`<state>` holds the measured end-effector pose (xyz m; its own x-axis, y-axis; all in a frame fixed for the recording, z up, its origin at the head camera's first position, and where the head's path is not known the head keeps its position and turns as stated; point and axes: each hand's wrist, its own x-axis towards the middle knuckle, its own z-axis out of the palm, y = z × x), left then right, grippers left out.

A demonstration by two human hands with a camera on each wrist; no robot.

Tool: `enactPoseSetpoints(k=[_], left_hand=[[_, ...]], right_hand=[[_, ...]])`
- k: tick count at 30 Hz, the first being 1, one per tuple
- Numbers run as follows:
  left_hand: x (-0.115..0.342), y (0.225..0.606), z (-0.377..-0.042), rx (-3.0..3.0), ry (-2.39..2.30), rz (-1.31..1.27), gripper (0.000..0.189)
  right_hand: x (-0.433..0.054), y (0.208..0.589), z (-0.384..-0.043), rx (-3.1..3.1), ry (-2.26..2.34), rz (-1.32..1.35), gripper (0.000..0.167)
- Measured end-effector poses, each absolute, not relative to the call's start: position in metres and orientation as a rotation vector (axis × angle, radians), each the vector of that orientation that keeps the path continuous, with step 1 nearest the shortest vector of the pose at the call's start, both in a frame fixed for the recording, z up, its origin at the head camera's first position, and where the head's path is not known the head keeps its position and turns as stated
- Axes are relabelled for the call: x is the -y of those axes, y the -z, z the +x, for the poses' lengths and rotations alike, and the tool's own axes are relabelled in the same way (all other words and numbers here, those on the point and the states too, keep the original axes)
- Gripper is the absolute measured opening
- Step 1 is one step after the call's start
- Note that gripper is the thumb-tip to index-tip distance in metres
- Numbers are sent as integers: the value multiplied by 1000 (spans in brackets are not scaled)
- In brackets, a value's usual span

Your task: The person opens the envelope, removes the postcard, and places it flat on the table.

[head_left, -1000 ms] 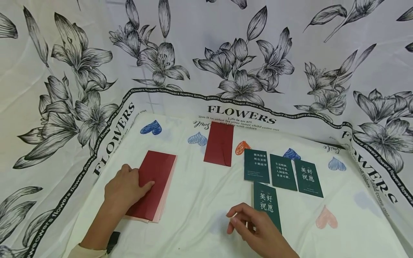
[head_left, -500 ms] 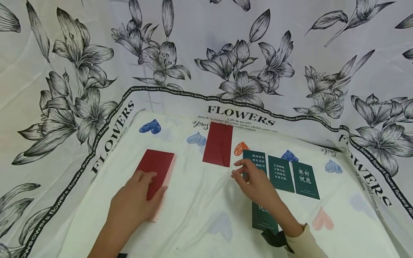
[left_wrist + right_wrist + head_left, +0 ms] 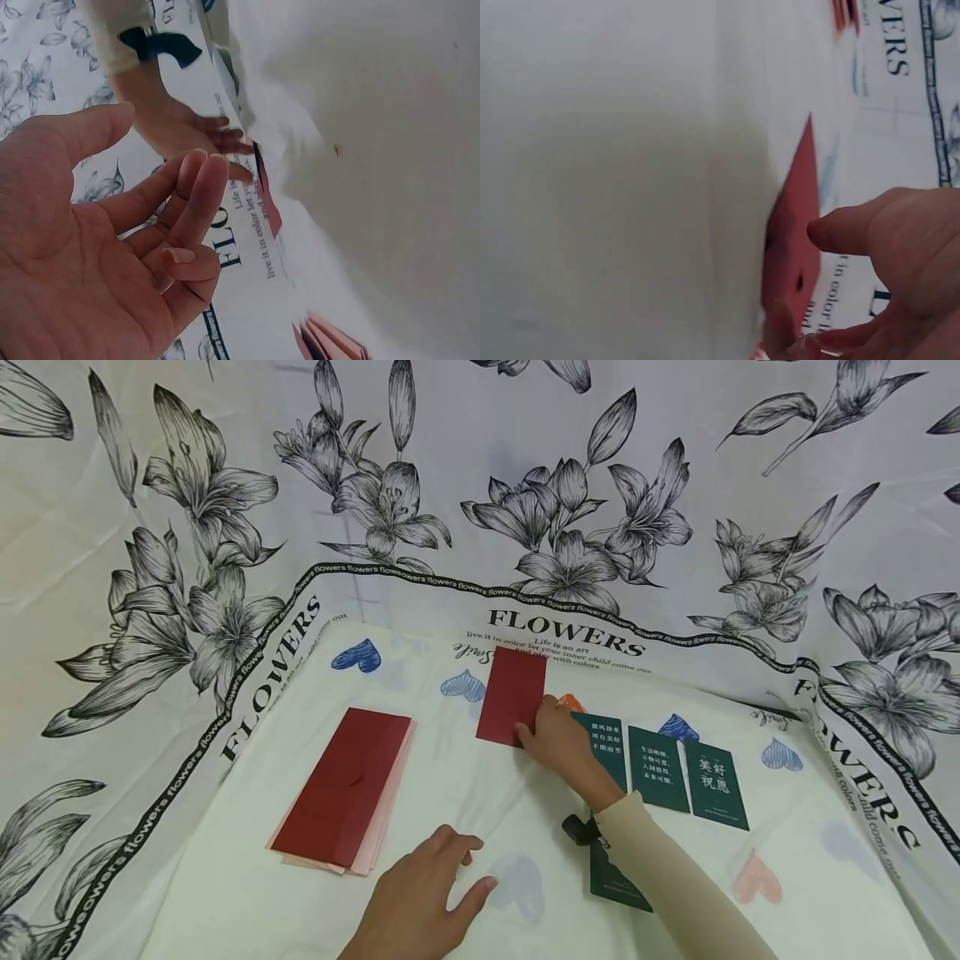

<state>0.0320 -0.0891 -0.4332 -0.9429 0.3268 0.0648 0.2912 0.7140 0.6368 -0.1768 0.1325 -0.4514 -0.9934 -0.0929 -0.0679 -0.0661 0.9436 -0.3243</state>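
Observation:
A single red envelope [image 3: 510,697] lies at the back middle of the cloth-covered table. My right hand [image 3: 558,739] is at its right edge, thumb over the lower corner and fingers along the side. In the right wrist view the thumb and forefinger are spread apart, with the red envelope [image 3: 799,202] beyond them. My left hand [image 3: 423,893] hovers over the front middle, fingers loosely bent and holding nothing. To its upper left sits a stack of envelopes [image 3: 341,789], red on top with pink ones fanned out beneath.
Three dark green cards with white writing, one of them the middle card [image 3: 658,768], lie in a row at right. Another green card [image 3: 618,881] lies below, partly under the right sleeve [image 3: 667,860]. A flower-printed cloth [image 3: 570,518] rises behind the table.
My right hand has moved up and left from the lower green card to the single red envelope. My left hand has left the envelope stack and come down to the front middle.

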Motion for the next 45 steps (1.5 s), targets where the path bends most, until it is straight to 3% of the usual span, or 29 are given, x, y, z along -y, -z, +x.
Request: enactPoseSetpoints(k=[6, 13, 19, 28, 36, 45], left_hand=[[85, 435, 30, -2776, -1073, 523, 43], [84, 440, 34, -2758, -1121, 548, 42], [83, 440, 33, -2730, -1101, 537, 42], [84, 441, 34, -2758, -1117, 552, 40], [87, 439, 32, -2781, -1133, 549, 40], [96, 432, 22, -2822, -1174, 408, 31]], right_hand=[[-124, 463, -195, -3000, 645, -88, 79], [-134, 458, -198, -2863, 889, -33, 55], [-142, 457, -195, -2780, 945, 18, 46], [-148, 456, -187, -2697, 1096, 22, 50], [-162, 443, -162, -2578, 1404, -91, 52], [-170, 424, -109, -2508, 1562, -134, 52]])
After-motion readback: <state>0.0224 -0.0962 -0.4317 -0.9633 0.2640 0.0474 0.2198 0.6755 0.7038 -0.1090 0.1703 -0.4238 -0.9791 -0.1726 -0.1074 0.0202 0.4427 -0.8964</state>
